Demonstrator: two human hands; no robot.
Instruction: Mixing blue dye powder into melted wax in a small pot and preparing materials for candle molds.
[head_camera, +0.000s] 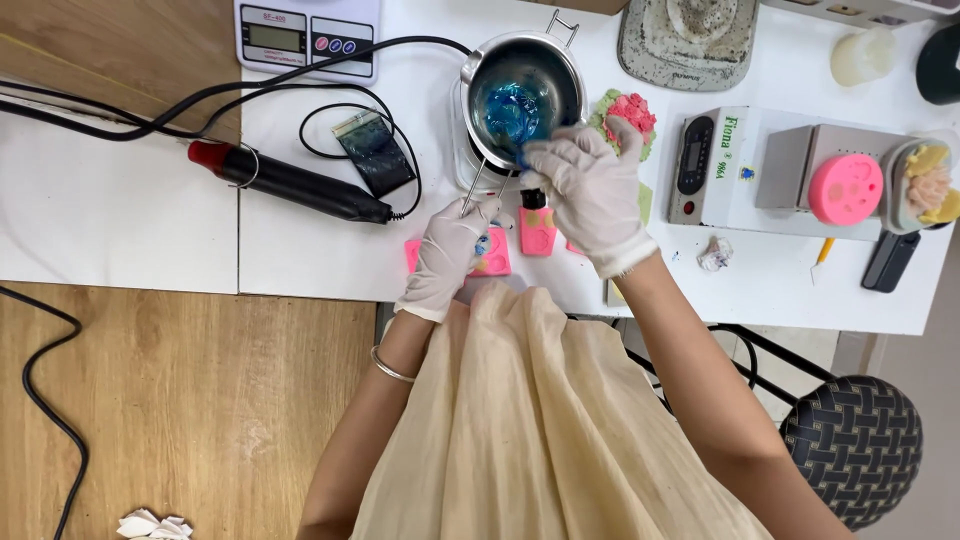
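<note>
A steel pot (560, 60) holding melted blue material (512, 108) stands on a white table (300, 250). My left hand (450, 258), in a white glove, grips a thin metal rod (476, 188) that slants up to the pot's near rim. My gloved right hand (592, 190) is closed at that same rim, pinching a small blue piece (522, 157). Just below both hands lie pink silicone moulds (494, 262), and a small pink item with a black top (536, 222) stands between them. A pink and green flower-shaped piece (632, 108) sits behind my right hand.
A black heat gun (300, 185) with a red end and black cables (200, 100) lie left of the pot. Digital scales sit at the back left (305, 35) and right (715, 160). A round pink mould (845, 188), crumpled paper (715, 253) and a woven stool (850, 445) are on the right.
</note>
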